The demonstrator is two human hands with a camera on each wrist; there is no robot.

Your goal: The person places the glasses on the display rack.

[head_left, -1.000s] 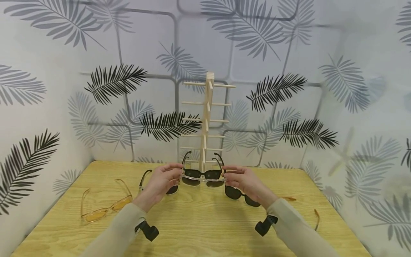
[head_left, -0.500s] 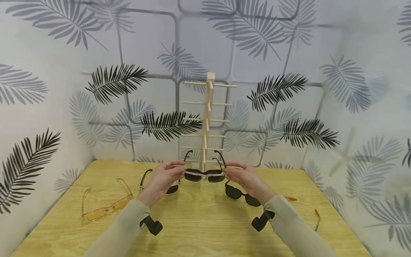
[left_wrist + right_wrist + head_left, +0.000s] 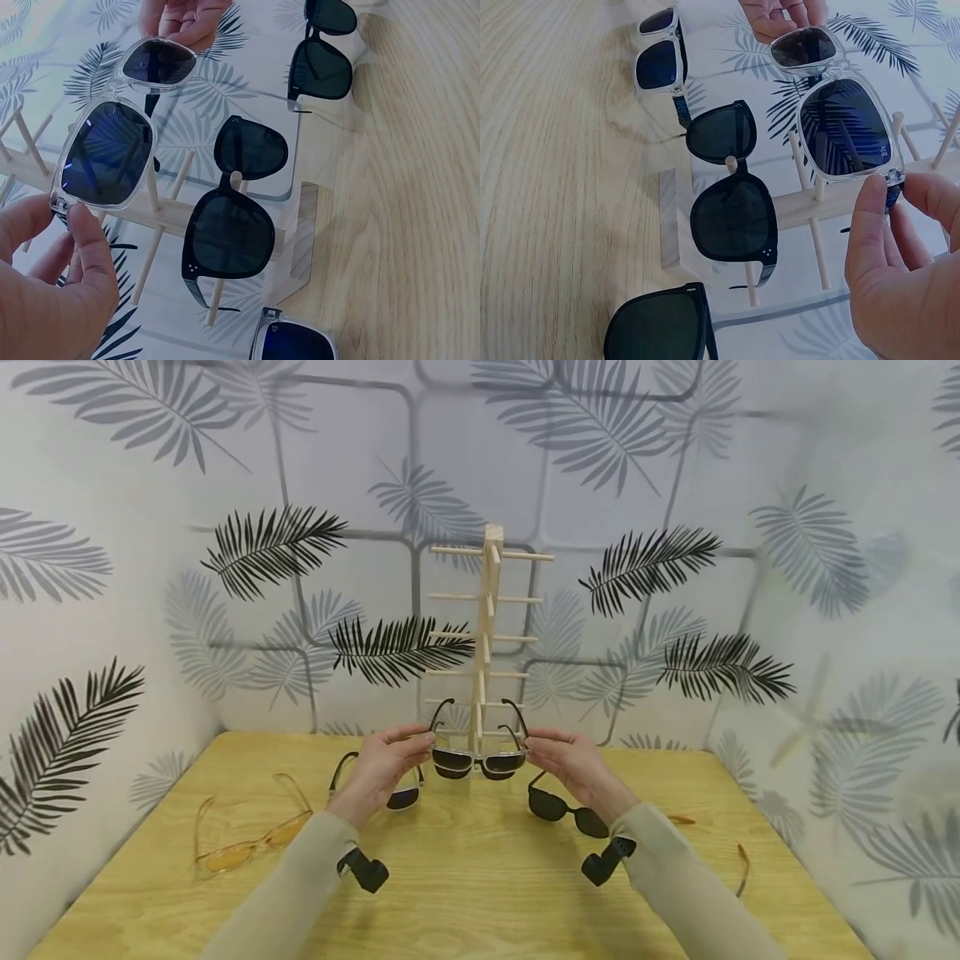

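Both hands hold one pair of clear-framed sunglasses [image 3: 109, 154] with dark lenses and dark temples, in front of a wooden eyewear rack [image 3: 487, 610]. My left hand [image 3: 384, 770] pinches one hinge corner between thumb and fingers. At the opposite corner, my right hand [image 3: 581, 766] pinches the frame the same way. The temples point toward the rack; whether they touch its pegs I cannot tell. Black sunglasses [image 3: 735, 217] hang on the rack's lowest part, just below the clear pair and partly hidden by it in the head view.
White-framed sunglasses [image 3: 403, 799] lie on the wooden table [image 3: 465, 893] by the left hand. Black sunglasses [image 3: 551, 807] lie near the right hand. Amber glasses [image 3: 228, 857] are at far left; an orange temple tip [image 3: 742, 868] shows beyond the right sleeve.
Both hands have raised the clear-framed sunglasses and brought them in line with the rack. Their lenses have gone from below the black pair's to overlapping and slightly above them.
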